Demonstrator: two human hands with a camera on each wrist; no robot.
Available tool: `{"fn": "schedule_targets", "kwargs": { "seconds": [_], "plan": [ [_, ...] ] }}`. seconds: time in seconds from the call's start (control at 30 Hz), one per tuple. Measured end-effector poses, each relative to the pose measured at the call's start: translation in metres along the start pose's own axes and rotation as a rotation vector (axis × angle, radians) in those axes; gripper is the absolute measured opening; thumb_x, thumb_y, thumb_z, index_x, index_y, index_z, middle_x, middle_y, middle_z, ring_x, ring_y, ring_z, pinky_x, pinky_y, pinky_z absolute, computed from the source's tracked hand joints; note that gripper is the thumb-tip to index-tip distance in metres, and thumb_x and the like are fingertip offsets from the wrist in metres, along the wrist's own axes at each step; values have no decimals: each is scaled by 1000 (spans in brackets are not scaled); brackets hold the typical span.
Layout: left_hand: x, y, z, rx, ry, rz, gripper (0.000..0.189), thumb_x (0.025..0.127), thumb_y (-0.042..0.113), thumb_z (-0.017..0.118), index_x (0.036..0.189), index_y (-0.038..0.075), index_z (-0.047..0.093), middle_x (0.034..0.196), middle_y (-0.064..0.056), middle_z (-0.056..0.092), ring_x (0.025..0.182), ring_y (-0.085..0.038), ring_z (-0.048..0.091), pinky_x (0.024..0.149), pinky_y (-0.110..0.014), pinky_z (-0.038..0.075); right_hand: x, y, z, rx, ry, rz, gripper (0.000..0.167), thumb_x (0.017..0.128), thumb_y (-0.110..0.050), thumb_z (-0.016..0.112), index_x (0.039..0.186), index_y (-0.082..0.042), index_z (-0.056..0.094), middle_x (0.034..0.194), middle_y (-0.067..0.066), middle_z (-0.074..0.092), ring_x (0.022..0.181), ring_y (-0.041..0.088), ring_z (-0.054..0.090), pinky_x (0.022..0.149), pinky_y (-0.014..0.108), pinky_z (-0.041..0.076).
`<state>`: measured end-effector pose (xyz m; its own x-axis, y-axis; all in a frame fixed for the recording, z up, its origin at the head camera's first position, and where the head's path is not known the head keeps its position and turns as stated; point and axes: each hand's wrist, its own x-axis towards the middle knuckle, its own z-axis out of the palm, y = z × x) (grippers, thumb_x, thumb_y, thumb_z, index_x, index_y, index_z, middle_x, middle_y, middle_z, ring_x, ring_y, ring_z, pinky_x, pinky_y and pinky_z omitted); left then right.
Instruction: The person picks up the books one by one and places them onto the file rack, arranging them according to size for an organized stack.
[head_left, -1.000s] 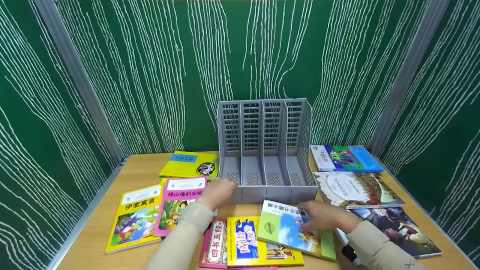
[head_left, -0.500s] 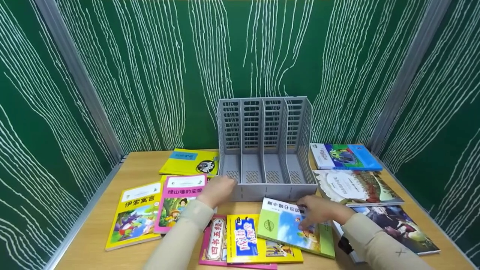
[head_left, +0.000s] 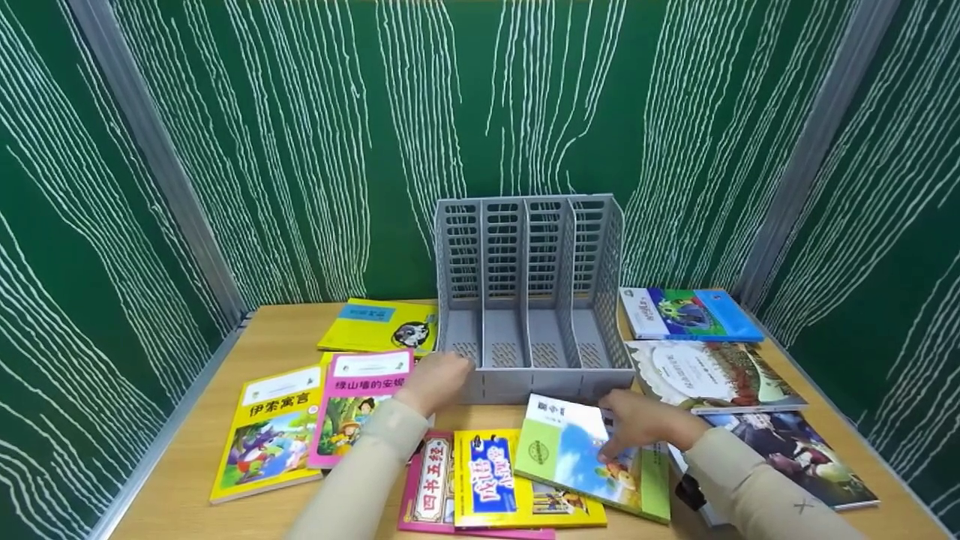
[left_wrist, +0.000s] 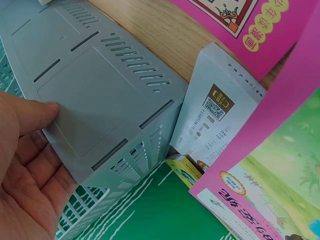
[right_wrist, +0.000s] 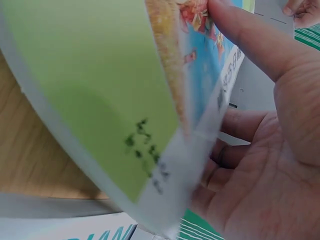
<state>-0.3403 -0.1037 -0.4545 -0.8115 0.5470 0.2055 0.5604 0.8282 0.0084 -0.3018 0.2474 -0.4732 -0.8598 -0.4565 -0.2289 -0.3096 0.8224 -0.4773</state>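
Note:
A grey four-slot magazine rack (head_left: 544,386) stands at the middle of the table. My left hand (head_left: 437,382) grips its front left edge; in the left wrist view the thumb (left_wrist: 37,116) lies on the front wall and the fingers curl behind it. My right hand (head_left: 646,421) holds a paperback book (head_left: 570,448) with a green and blue-sky cover, just in front of the rack. In the right wrist view its thumb (right_wrist: 250,35) presses the cover while the other fingers sit behind the book's edge. The book's cover bends there.
Under the held book lies a yellow book (head_left: 491,480), over a pink-edged one (head_left: 427,491). To the left are a pink book (head_left: 367,386), a yellow book (head_left: 274,435) and another yellow book (head_left: 360,326). A blue book (head_left: 701,315) and large picture books (head_left: 712,375) lie right.
My right fingers have closed further round the far right edge of the green book, which now bends and hides part of its title. My left hand stays on the rack.

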Motion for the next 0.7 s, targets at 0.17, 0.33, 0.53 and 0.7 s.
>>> {"fn": "schedule_targets", "kwargs": {
  "seconds": [0.17, 0.33, 0.53, 0.7],
  "plan": [
    [-1, 0, 1, 14, 27, 14, 21, 110, 7, 57, 109, 5, 77, 97, -12, 80, 90, -27, 78, 82, -37, 67, -5, -1, -1, 17, 20, -20, 98, 79, -26, 100, 146, 23, 48, 143, 42, 57, 129, 56, 60, 107, 66, 53],
    [-2, 0, 1, 0, 14, 7, 23, 111, 9, 55, 111, 5, 77, 98, -13, 80, 90, -27, 78, 81, -37, 67, -7, -3, -5, 16, 47, -106, 94, 79, -28, 99, 144, 20, 51, 134, 36, 63, 118, 50, 65, 99, 65, 55],
    [-1, 0, 2, 18, 3, 6, 19, 111, 9, 58, 113, 6, 77, 100, -12, 80, 91, -26, 78, 82, -37, 67, -10, -2, -15, 78, 59, -223, 60, 92, -27, 87, 135, 9, 64, 116, 16, 73, 94, 21, 68, 86, 45, 58],
    [-2, 0, 4, 54, -15, -1, 15, 108, 7, 63, 116, 7, 77, 103, -11, 80, 94, -26, 78, 85, -37, 67, -11, 0, -24, 166, 18, -325, 17, 107, -18, 68, 119, -9, 76, 107, 4, 78, 91, 7, 69, 82, 31, 58]
  ]
}}
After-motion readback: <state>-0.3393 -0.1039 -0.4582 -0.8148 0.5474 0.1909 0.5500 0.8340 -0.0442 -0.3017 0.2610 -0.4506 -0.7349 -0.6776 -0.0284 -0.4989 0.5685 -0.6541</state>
